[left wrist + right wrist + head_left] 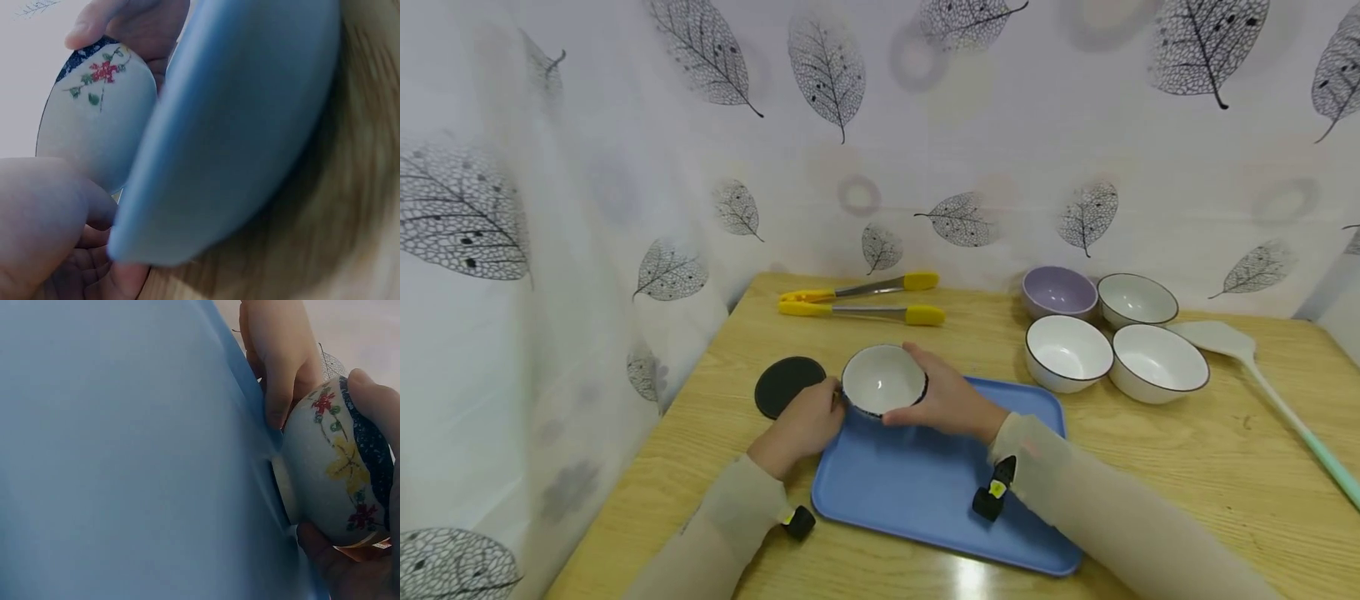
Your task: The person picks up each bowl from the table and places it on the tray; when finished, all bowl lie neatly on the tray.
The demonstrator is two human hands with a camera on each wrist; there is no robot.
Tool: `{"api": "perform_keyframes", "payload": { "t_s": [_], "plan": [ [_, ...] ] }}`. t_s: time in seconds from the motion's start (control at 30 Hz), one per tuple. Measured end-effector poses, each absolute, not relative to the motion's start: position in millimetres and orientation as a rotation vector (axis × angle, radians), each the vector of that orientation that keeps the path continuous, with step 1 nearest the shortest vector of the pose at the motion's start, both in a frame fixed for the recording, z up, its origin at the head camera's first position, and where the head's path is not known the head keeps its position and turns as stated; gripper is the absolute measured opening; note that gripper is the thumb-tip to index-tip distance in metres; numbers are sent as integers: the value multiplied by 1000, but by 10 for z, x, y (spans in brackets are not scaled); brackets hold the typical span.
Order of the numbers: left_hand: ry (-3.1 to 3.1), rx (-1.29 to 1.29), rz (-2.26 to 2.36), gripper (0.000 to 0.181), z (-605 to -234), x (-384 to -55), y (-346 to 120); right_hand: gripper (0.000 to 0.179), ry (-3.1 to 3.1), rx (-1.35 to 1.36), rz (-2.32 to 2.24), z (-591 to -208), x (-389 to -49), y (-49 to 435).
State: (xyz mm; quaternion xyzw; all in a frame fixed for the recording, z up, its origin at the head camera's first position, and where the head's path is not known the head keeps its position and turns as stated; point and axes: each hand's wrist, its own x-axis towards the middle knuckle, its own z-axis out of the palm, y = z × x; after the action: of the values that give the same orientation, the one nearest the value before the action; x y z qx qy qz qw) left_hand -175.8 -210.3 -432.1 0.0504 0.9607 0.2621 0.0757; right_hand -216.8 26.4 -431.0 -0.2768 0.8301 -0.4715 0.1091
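Observation:
My right hand (951, 398) holds a small white bowl (883, 379) by its rim and side, thumb on the near side and fingers beyond. The bowl has a dark blue speckled band and painted flowers, plain in the right wrist view. It is over the far left corner of a blue tray (917, 492), its foot close to the surface; whether they touch I cannot tell. Beside the bowl, my left hand (808, 421) pinches the tray's left edge, thumb above and fingertips below. A dark round coaster (784, 385) lies partly behind the left hand.
Yellow-tipped tongs (872, 313) lie at the back of the wooden table (1195, 500). A purple bowl (1058, 292) and three white bowls (1070, 354) sit close together at the back right. Next to them lies a white turner (1217, 337) with a green handle.

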Motion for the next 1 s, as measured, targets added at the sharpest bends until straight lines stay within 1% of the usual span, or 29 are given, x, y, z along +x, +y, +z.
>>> {"api": "perform_keyframes", "payload": {
  "t_s": [0.2, 0.43, 0.63, 0.73, 0.9, 1.0],
  "plan": [
    [2877, 165, 786, 32, -4333, -1750, -2080, 125, 2453, -762, -1392, -4354, -2161, 270],
    [2909, 187, 776, 34, -4326, -1738, -2076, 125, 2433, -803, -1386, -4387, -2191, 260],
    [2895, 158, 781, 35, -4301, -1715, -2070, 124, 2426, -812, -1300, -4320, -2198, 306],
    [2885, 149, 786, 36, -4305, -1709, -2068, 114, 2427, -795, -1244, -4254, -2193, 378],
    [2883, 146, 778, 37, -4289, -1694, -2055, 81, 2490, -808, -1170, -4149, -2167, 521],
    [2891, 154, 761, 37, -4271, -1690, -2043, 66, 2573, -812, -1176, -4109, -2148, 606]
  ]
}}
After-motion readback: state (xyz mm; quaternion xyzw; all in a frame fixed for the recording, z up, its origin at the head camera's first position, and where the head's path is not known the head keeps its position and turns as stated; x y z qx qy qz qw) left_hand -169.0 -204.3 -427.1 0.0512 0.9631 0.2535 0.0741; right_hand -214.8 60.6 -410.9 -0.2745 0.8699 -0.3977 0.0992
